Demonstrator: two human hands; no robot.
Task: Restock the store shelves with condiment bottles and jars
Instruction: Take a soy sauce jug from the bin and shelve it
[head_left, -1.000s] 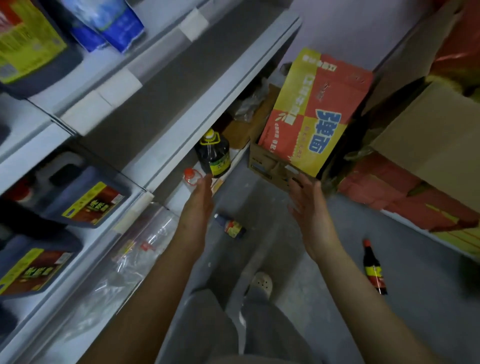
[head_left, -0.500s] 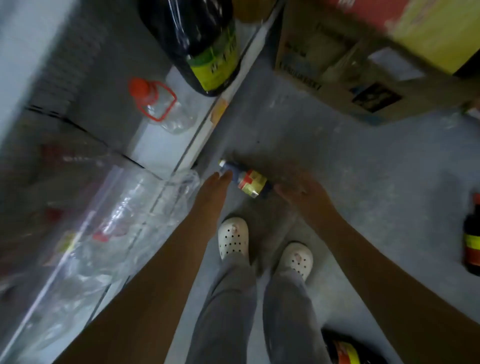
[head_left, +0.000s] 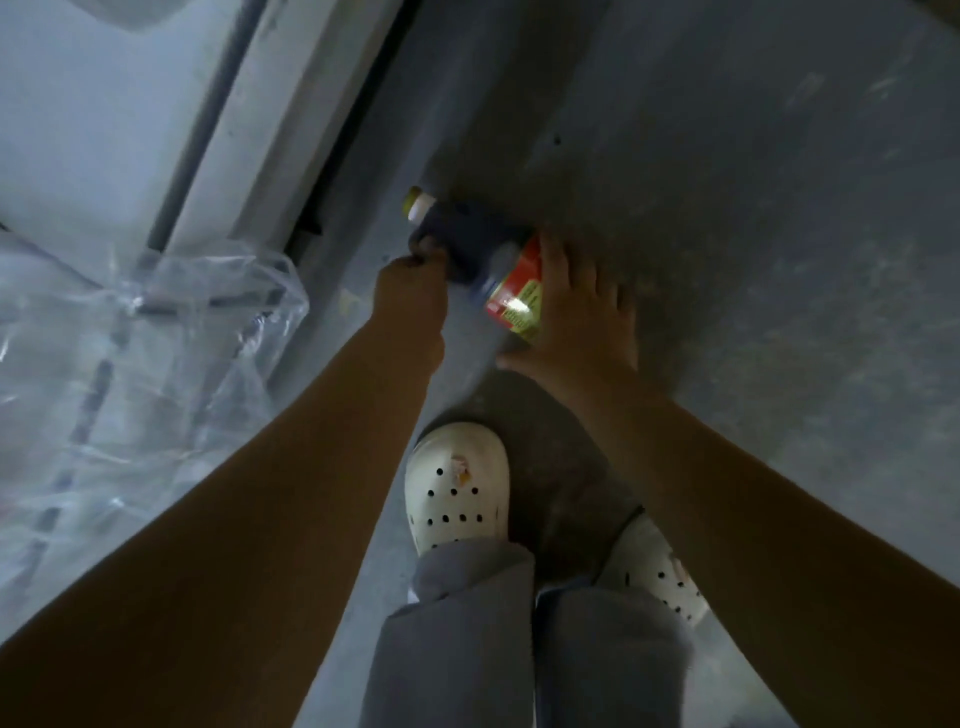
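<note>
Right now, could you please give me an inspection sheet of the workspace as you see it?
Surface: grey floor, scuffed.
Job's things: one dark bottle with a red and yellow label, lying on its side on the floor.
Clutter: crumpled clear plastic wrap at the left.
Grippers: left hand grips the bottle's dark upper part; right hand rests straight fingers on its label end.
Cables: nothing seen.
Surroundings: white shelf at the left; the person's white clogs and grey trousers.
</note>
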